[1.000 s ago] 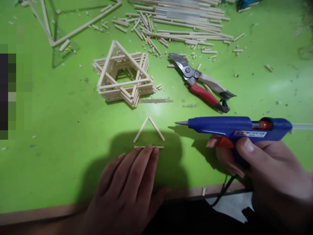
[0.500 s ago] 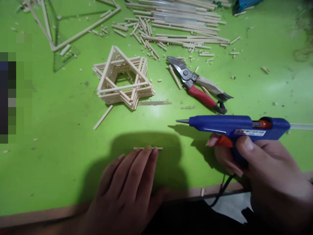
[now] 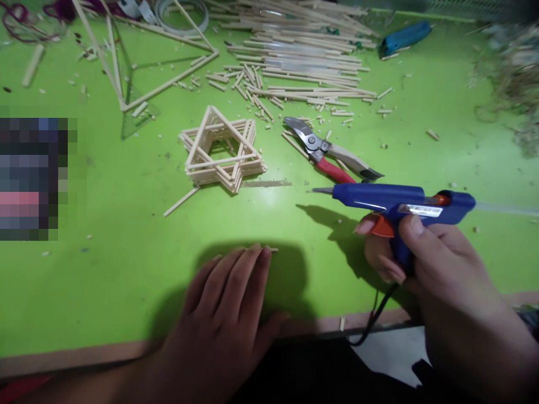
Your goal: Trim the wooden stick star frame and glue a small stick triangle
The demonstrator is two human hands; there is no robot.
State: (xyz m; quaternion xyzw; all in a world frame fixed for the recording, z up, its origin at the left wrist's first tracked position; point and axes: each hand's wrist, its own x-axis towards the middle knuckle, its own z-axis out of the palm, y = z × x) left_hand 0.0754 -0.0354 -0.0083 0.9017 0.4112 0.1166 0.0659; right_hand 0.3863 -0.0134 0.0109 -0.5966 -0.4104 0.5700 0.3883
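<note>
My left hand [image 3: 227, 308] lies over the green table [image 3: 126, 292], its fingertips resting on a short wooden stick [image 3: 273, 249] that is mostly covered. The fingers are stretched forward. My right hand [image 3: 433, 258] is wrapped round a blue glue gun [image 3: 379, 197], a finger at its orange trigger and the nozzle pointing left. A star-shaped frame of stacked sticks [image 3: 223, 169] stands beyond my left hand, with one loose stick [image 3: 181, 201] beside it. Pruning shears [image 3: 322, 147] with one red and one pale handle lie just beyond the glue gun.
Long sticks [image 3: 311, 73] and cut pieces are heaped at the back. A larger stick frame [image 3: 168, 87], a roll of tape [image 3: 202, 25] and a blue object [image 3: 406, 38] lie there too. The gun's black cord [image 3: 374, 322] hangs over the front edge.
The view has shifted, showing more of the table's back. My left fingers now cover more of the short stick's left end. The glue gun is still in my right hand.
</note>
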